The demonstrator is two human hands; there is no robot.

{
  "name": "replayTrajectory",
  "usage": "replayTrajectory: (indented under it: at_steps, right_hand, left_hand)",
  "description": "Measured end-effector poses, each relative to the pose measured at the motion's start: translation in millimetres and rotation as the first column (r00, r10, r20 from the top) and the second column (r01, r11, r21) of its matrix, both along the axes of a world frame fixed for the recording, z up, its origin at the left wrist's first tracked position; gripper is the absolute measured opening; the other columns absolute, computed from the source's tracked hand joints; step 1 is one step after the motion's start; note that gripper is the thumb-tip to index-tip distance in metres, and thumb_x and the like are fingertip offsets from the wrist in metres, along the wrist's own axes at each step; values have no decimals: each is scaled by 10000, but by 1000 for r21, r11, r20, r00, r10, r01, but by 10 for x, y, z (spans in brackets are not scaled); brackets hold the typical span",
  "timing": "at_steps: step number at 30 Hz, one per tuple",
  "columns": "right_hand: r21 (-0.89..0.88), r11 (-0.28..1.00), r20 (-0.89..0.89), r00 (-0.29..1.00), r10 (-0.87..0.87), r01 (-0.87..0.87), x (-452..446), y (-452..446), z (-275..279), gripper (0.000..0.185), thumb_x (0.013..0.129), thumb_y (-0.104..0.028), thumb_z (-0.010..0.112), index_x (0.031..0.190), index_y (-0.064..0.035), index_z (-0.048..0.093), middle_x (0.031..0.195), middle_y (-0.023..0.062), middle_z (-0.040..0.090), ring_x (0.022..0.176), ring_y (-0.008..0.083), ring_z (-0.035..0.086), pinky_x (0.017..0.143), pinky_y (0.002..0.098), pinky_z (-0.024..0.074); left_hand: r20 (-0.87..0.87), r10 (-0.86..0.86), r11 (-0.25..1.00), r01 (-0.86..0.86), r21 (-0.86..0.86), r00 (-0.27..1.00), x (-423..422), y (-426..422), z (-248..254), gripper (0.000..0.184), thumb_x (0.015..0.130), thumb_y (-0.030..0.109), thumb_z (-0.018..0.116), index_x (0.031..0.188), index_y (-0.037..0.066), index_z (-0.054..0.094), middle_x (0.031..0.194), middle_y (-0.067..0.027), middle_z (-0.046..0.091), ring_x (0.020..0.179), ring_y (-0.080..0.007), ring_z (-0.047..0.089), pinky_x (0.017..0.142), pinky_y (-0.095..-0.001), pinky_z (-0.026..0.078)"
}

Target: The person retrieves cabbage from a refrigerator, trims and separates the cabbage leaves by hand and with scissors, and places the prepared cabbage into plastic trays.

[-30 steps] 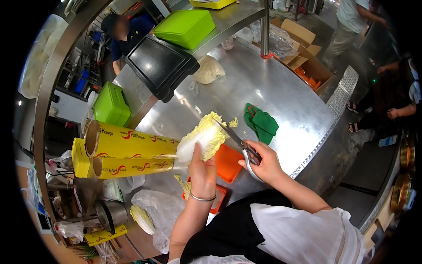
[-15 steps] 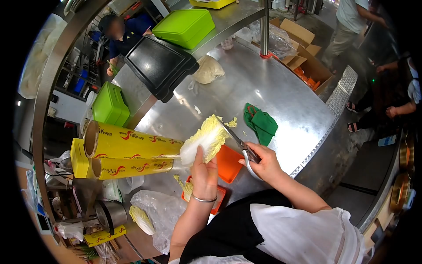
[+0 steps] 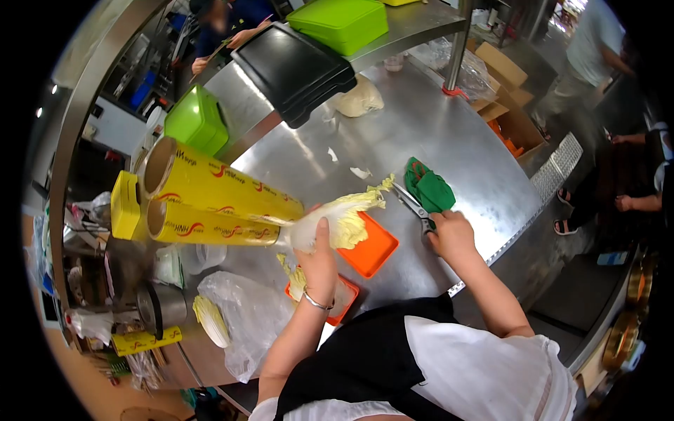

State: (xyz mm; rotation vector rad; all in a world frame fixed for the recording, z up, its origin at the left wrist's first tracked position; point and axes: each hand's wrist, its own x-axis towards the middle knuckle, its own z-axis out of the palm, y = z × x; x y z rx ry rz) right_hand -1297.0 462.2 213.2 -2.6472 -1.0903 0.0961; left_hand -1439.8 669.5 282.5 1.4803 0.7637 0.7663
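Observation:
My left hand (image 3: 319,270) grips a napa cabbage leaf (image 3: 347,219) by its white base, its yellow frilly edge pointing right. My right hand (image 3: 451,233) has its fingers at the handles of a pair of scissors (image 3: 413,202), whose blades point up and left, away from the leaf. Just above the scissors lies a crumpled green cloth (image 3: 431,188). Under the leaf is an orange tray (image 3: 379,258). A second orange tray (image 3: 349,289), by my left wrist, has a cabbage piece (image 3: 295,277) at its edge.
Two yellow-wrapped rolls (image 3: 225,193) stand left of the leaf. A cabbage piece (image 3: 210,321) lies beside a clear plastic bag (image 3: 246,316). Black (image 3: 291,70) and green (image 3: 340,24) boxes sit on the shelf. White scraps (image 3: 360,172) dot the steel table (image 3: 477,161). Other people stand beyond.
My right hand has moved the scissors right, away from the leaf and towards the green cloth. The leaf has tilted flatter in my left hand. Another white scrap shows on the table.

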Motion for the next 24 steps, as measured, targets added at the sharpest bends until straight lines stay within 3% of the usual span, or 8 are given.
replayTrajectory:
  at_steps: [1,3,4,6,13,15,22,24]
  right_hand:
    - [-5,1000,4,1000,21,-21,-7,43,74,392,742,-235,688,1054,-6,623,880,177,643,741,305,635,656,399,499]
    - [373,927,-328,941,84,47,-108,165,341,386,804,-293,661,1047,4,625,903,161,656,723,263,648,642,359,504]
    - [462,850,-814,500,294,253,-174,256,505,424,859,-369,629,1053,8,620,933,125,668,722,197,653,629,304,500]
    - [336,815,-886,-136,444,473,-342,440,749,388,874,-366,631,1062,-27,611,868,44,658,685,104,612,579,221,445]
    - [337,863,-876,-209,434,377,-244,806,75,164,849,-179,680,957,-79,608,750,-37,582,493,20,359,448,172,268]
    - [353,873,-878,-204,434,337,-205,883,25,151,852,-169,676,953,-85,602,724,-39,579,480,15,394,440,163,289]
    - [146,967,-978,177,109,209,-108,966,-236,181,861,-115,590,1006,-11,556,684,42,578,497,96,548,385,210,391]
    - [114,945,-987,146,72,307,-160,983,-176,217,860,-122,600,1041,-10,556,716,45,585,509,104,558,404,211,412]
  left_hand:
    - [4,21,1000,-21,-5,1000,-35,25,39,311,871,58,612,1171,0,555,1165,-82,565,1063,-232,548,889,-334,456]
    - [-74,-78,668,107,736,994,-115,77,78,297,775,31,675,1068,78,655,1084,-100,594,1019,-275,558,876,-345,457]
    - [-124,-106,463,159,872,987,-130,128,50,335,689,42,712,1003,155,693,1052,-117,594,993,-309,556,868,-360,462]
    - [-178,-253,227,238,944,951,-171,110,37,318,661,86,705,965,183,701,1106,-95,580,1012,-305,546,877,-424,457]
    - [-362,-92,212,374,903,927,-675,160,-414,419,696,111,659,1103,204,626,1211,-78,525,1091,-306,507,936,-459,416]
    - [-380,-89,425,380,821,921,-828,195,-539,442,703,82,690,1128,166,604,1190,-89,530,1090,-319,505,916,-444,427]
    - [-353,-69,670,306,676,933,-755,168,-568,381,737,2,656,1103,85,590,1141,-123,559,1013,-329,552,867,-392,463]
    - [-342,-67,701,288,652,937,-752,222,-595,372,743,-12,641,1100,78,588,1140,-126,560,1012,-329,554,869,-385,465]
